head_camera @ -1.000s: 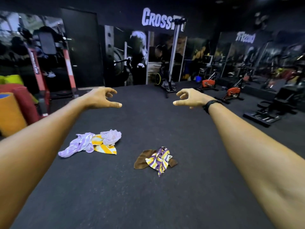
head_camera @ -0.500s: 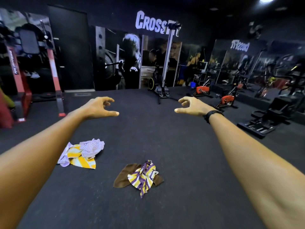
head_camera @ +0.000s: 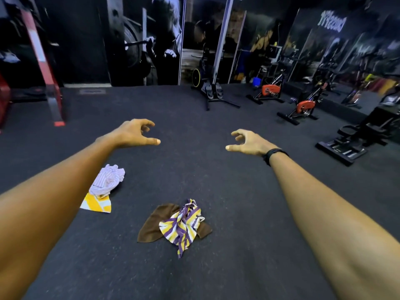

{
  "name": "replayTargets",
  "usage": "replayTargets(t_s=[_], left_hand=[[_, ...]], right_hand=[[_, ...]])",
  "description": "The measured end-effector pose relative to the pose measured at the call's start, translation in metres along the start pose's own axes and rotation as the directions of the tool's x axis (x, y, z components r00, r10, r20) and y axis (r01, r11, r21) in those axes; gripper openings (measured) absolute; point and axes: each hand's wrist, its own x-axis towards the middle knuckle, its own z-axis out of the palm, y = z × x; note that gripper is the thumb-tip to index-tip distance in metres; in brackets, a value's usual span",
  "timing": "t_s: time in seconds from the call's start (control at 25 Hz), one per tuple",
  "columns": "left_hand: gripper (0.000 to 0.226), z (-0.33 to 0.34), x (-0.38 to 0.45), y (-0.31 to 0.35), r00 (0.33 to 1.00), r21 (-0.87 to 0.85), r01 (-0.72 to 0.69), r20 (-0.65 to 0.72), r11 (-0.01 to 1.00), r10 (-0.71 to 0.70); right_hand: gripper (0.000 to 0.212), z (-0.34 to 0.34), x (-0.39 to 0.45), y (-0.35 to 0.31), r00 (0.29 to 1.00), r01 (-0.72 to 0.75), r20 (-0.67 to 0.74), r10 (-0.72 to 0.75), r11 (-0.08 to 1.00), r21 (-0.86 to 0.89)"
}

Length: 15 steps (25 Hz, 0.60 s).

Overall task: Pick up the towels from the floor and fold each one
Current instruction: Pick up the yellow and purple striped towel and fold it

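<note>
Both hands empty, fingers loosely curled: left hand, right hand, held beyond striped towel crumpled atop brown towel on floor.

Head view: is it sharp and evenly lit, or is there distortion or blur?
Head view: dim gym with dark walls; wide-angle stretch swells both forearms at the lower corners; left hand, right hand and purple-yellow striped towel read fairly sharp; far exercise bikes look soft.

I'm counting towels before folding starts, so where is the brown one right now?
In the head view the brown towel lies on the dark floor near bottom centre, partly under the crumpled purple-and-yellow striped towel, to the right of the yellow-and-white towel.
</note>
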Motion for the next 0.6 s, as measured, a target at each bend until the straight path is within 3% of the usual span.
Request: replayTargets(t_s=[0.36,0.6], left_hand=[[0.071,0.036,0.184,-0.049,0.983,-0.008,0.087,0.161,0.996,-0.084],[0.071,0.117,0.268,-0.101,0.941,-0.013,0.241,0.247,0.970,-0.231]], right_hand=[[0.069,0.041,0.187,0.033,0.994,-0.085,0.067,0.082,0.996,0.041],[0.068,0.121,0.296,0.107,0.959,-0.115,0.261,0.106,0.993,0.019]])
